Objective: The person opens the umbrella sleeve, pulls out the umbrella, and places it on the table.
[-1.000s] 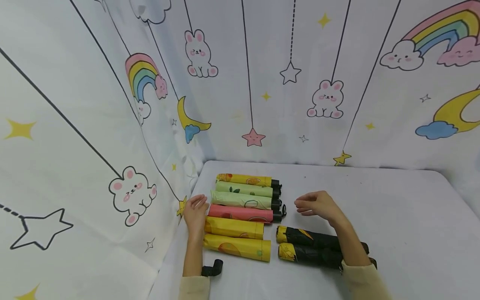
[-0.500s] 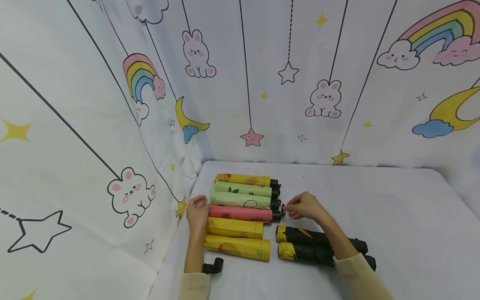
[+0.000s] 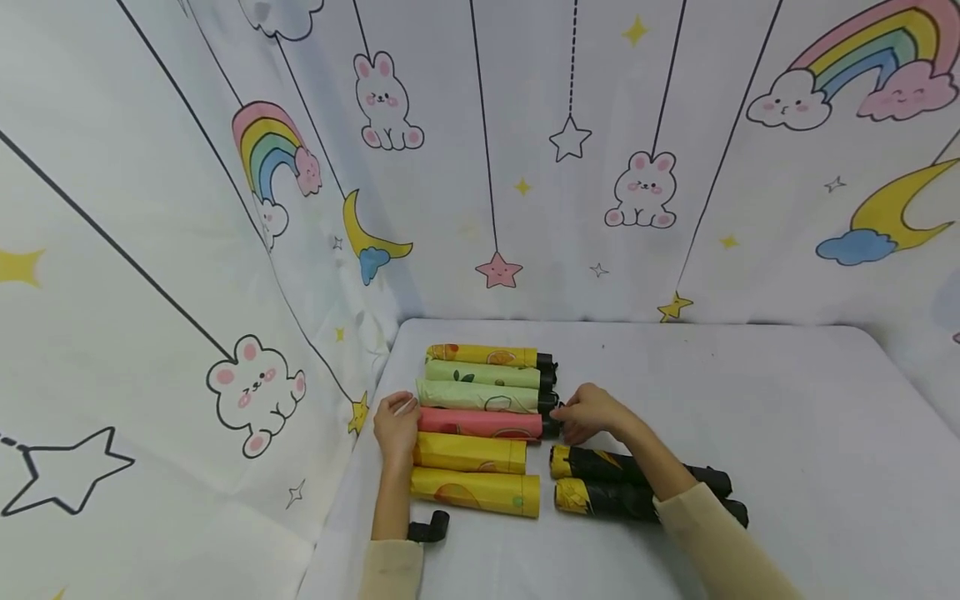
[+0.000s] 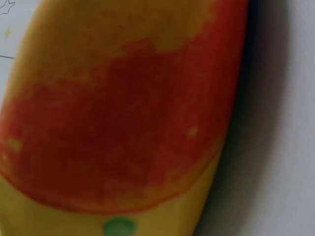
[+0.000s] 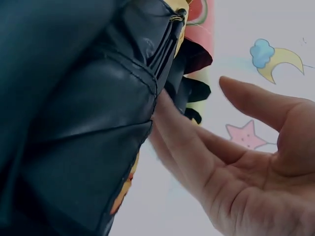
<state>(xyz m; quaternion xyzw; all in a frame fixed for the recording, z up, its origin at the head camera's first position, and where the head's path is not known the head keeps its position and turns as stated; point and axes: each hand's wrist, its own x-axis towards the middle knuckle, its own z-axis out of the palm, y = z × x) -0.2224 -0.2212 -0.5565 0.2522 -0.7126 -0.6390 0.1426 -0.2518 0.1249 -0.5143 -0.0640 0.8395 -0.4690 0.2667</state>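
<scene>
Several folded umbrellas in fruit-print sleeves lie side by side. The pink umbrella (image 3: 480,422) is in the middle of the row, its black end pointing right. My left hand (image 3: 395,421) is at its left end, fingers loosely bent. My right hand (image 3: 596,412) has its fingertips right at the black end; in the right wrist view its thumb (image 5: 246,96) and fingers (image 5: 182,137) are spread apart. Behind the pink one lie a pale green umbrella (image 3: 480,396), another green umbrella (image 3: 483,374) and a yellow umbrella (image 3: 480,355).
Two yellow sleeves (image 3: 468,453) lie in front of the pink umbrella. Two black rolled umbrellas (image 3: 622,500) with yellow tips lie under my right forearm. The white table (image 3: 787,400) meets a printed curtain (image 3: 555,225) at the back and left.
My right hand has moved left and slightly down to the black end of the pink umbrella. The left hand stays at its left end. The row has not visibly moved on the table.
</scene>
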